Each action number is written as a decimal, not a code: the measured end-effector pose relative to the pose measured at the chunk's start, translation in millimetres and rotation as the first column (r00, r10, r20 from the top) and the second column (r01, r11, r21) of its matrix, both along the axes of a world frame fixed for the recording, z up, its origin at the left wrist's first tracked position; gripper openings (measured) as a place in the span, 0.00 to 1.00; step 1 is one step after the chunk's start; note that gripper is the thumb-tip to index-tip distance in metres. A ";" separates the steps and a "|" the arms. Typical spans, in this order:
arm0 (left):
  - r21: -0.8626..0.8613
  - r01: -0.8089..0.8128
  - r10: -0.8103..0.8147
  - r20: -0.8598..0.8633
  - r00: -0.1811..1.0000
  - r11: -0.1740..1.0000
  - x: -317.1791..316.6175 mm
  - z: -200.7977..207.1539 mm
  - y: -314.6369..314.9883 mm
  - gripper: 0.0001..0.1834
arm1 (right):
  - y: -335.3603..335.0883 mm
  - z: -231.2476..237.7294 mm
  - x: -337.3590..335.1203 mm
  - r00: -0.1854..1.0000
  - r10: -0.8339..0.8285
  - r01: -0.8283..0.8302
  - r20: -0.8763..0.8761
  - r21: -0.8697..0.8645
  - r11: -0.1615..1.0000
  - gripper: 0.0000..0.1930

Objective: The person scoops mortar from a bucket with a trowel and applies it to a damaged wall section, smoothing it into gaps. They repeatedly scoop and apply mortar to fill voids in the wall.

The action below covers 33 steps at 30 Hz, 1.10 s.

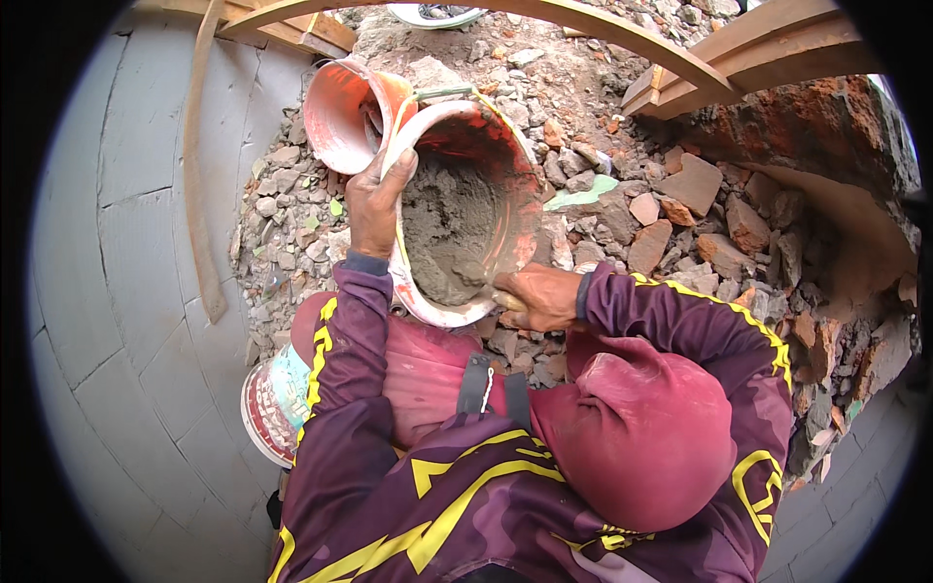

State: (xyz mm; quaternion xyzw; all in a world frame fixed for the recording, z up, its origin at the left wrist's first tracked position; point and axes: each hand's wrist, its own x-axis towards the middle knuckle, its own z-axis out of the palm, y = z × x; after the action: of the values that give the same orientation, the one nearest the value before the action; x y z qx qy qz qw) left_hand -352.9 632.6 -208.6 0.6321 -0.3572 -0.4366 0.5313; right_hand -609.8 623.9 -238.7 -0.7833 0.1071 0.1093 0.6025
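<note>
A bucket with a pale, red-smeared wall tilts toward me, partly filled with wet grey mortar. My left hand is closed on its left rim, thumb laid over the edge. At the lower right of the rim, my right hand closes round the short pale handle of what looks like a trowel. The trowel's blade is hard to make out against the mortar. Just beyond my left hand, a second orange-and-white bucket lies tipped, with something dark inside it.
Broken brick and concrete rubble covers the ground around the buckets. A white pail stands by my left leg. Wooden boards cross the far side, and a thin wooden strip runs along the grey block wall at left.
</note>
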 end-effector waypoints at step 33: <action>0.127 0.109 -0.070 -0.280 0.957 0.986 78.9 -17.8 3.5 0.28 | -159.9 -20.0 -177.8 -0.171 -0.978 0.765 -0.121 -0.642 -0.054 0.22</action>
State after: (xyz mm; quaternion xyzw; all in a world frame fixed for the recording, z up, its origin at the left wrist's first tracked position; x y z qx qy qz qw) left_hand -274.0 636.0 -226.4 0.5844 -0.2768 -0.5679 0.5093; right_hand -787.6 464.0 -258.6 -0.4834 0.8178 -0.1408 0.2786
